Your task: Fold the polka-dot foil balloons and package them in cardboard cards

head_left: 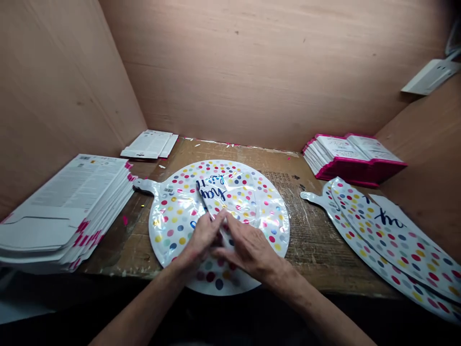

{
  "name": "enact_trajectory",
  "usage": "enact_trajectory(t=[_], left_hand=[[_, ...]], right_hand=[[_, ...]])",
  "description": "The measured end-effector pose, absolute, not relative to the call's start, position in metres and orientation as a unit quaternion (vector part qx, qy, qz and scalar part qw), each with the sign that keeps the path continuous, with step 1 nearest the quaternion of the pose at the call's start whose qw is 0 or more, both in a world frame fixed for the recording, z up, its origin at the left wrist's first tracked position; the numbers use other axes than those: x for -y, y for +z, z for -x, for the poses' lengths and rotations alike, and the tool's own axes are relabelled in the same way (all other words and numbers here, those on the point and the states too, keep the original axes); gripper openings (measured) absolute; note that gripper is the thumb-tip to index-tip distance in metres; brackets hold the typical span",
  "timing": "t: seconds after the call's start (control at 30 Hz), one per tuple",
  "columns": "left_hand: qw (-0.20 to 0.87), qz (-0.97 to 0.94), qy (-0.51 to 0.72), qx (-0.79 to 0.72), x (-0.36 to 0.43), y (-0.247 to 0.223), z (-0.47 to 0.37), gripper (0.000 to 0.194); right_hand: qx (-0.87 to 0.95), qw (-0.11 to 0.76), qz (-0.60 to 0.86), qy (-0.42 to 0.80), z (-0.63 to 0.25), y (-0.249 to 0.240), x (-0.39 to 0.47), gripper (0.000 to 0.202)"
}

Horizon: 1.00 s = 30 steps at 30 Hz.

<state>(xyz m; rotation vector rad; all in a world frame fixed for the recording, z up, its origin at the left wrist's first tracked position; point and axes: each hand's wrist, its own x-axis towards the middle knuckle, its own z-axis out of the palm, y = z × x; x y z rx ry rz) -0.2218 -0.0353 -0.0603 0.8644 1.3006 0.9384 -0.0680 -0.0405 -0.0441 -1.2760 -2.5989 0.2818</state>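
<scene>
A round white foil balloon (270,206) with coloured dots lies flat on the brown cardboard surface, its neck pointing left. On top of it is a folded dotted foil piece (234,187) with dark blue lettering. My left hand (205,235) pinches the near edge of this folded piece. Close beside it, my right hand (247,245) has its fingers bent over the same piece, the two hands almost touching. Motion blurs the fingertips slightly, and the hands cover the lower middle of the balloon.
Stacked white printed cards (68,192) stand at the left, with a smaller card pile (149,144) behind. Pink-edged packets (349,154) sit at the back right. More dotted balloons (392,240) overhang the right front edge. Wooden panels (252,67) enclose the cardboard surface (309,245).
</scene>
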Motion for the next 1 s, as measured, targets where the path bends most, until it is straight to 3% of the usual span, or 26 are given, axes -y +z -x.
enact_trajectory(t=[0.07,0.1,0.2,0.3,0.37,0.4,0.47,0.53,0.67,0.87,1.0], left_hand=[[0.635,-0.336,0.429,-0.549,0.035,-0.060,0.241,0.040],[0.655,-0.328,0.416,-0.539,0.035,-0.058,0.252,0.038],[0.661,-0.395,0.306,-0.560,0.042,-0.055,0.285,0.041],[0.412,-0.542,0.245,-0.690,0.054,-0.058,0.303,0.044],[0.227,-0.648,0.278,-0.672,0.058,-0.064,0.311,0.036],[0.182,-0.702,0.293,-0.622,0.058,-0.067,0.314,0.039],[0.174,-0.788,0.277,-0.521,0.055,-0.072,0.320,0.054],[0.192,-0.813,0.231,-0.498,0.049,-0.075,0.323,0.053],[0.192,-0.745,0.238,-0.594,0.031,-0.076,0.316,0.027],[0.234,-0.582,0.216,-0.748,0.001,-0.071,0.295,0.021],[0.142,-0.597,0.226,-0.756,-0.004,-0.070,0.288,0.023]], right_hand=[[0.932,0.172,0.304,0.103,0.054,-0.049,0.049,0.099],[0.939,0.192,0.273,0.085,0.045,-0.053,0.049,0.105],[0.937,0.221,0.269,0.006,0.029,-0.068,0.043,0.081],[0.942,0.185,0.277,-0.029,0.030,-0.081,0.038,0.050],[0.948,0.158,0.276,-0.018,0.033,-0.084,0.037,0.041],[0.948,0.154,0.279,-0.004,0.034,-0.084,0.036,0.038],[0.938,0.157,0.305,0.043,0.034,-0.082,0.031,0.035],[0.912,0.174,0.356,0.101,0.035,-0.077,0.019,0.032],[0.824,0.177,0.515,0.158,0.053,-0.070,-0.016,0.042],[0.748,0.084,0.647,0.118,0.084,-0.076,-0.054,0.047],[0.743,0.057,0.658,0.107,0.087,-0.079,-0.062,0.044]])
